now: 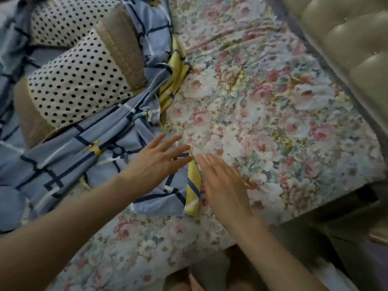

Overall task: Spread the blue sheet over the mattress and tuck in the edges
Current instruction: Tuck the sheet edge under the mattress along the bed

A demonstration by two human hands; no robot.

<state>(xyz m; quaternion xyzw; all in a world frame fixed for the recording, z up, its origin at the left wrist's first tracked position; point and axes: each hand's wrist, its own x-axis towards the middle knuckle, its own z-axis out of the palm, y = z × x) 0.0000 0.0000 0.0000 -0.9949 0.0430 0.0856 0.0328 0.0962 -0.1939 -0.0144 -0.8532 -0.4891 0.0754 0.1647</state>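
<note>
The blue sheet (69,164), checked with dark lines and backed in yellow, lies bunched on the left half of the floral mattress (262,106). My left hand (156,164) rests flat on the sheet's near corner, fingers spread. My right hand (222,183) lies open on the floral surface just right of the sheet's yellow edge (192,192), fingers together and pointing up-left. Neither hand grips the cloth.
Two polka-dot pillows (77,85) with brown ends lie on the bunched sheet at upper left. A tufted beige headboard (346,38) runs along the right. The mattress corner (373,175) drops off at right, with dark floor below and my feet at the bottom edge.
</note>
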